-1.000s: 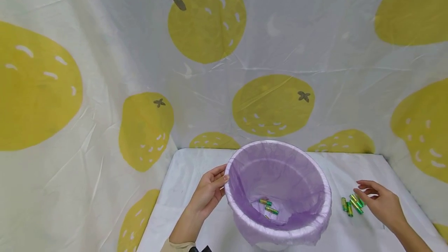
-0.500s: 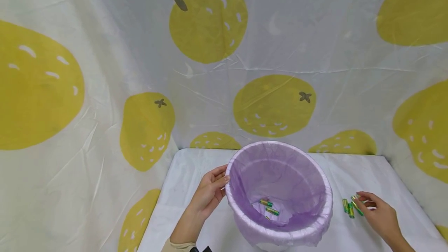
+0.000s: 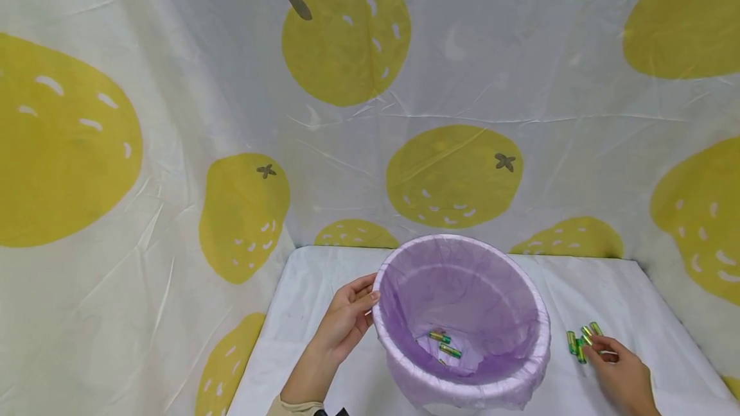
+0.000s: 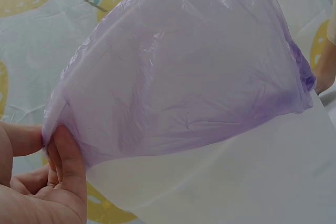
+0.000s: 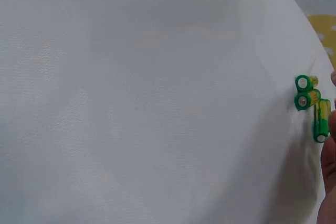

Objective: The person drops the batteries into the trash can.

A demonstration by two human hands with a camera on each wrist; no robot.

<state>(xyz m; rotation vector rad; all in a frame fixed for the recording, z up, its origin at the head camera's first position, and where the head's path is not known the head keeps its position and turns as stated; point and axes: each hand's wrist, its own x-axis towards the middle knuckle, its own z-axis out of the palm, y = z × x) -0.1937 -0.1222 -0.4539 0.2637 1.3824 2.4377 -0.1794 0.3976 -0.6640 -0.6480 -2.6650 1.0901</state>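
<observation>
My left hand (image 3: 340,321) grips the left rim of a round bin (image 3: 462,389) lined with a thin purple plastic bag (image 4: 178,72). The thumb is on the near side of the rim, fingers behind it. Inside, green-and-yellow batteries (image 3: 449,350) lie on the bottom. Right of the bin, my right hand (image 3: 627,377) reaches down to a small cluster of similar batteries (image 3: 572,342) on the white surface. Its thumb and fingertips are right at them; I cannot tell whether one is pinched. In the right wrist view, several batteries (image 5: 322,121) sit close beside the fingers.
A white-covered table (image 3: 318,268) lies under everything. Behind and at both sides hangs a pale cloth (image 3: 341,172) printed with large yellow fruit. The bin stands between the two hands.
My right hand has moved down and toward me around the battery cluster, and batteries its fingers covered show again. The left hand keeps its grip on the bin rim.
</observation>
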